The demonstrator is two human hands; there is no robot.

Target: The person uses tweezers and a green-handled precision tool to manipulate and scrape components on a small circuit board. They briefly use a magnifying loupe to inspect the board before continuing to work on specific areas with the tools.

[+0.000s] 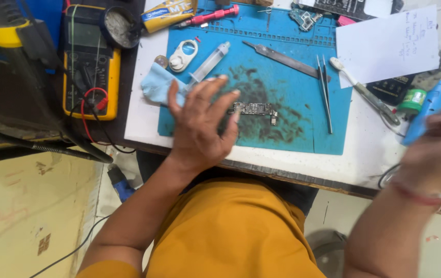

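Note:
My left hand hovers with fingers spread over the left part of a blue work mat, its fingertips touching or just above a small narrow circuit board that lies on the stained middle of the mat. It holds nothing. My right hand is at the right edge of the view, blurred, with fingers curled around the lower end of a blue pen-shaped tool. A band sits on that wrist.
On the mat lie a syringe, a metal blade, tweezers and a red-handled screwdriver. A light blue cloth, a yellow multimeter, a white paper sheet, a brush and a green-capped jar surround it.

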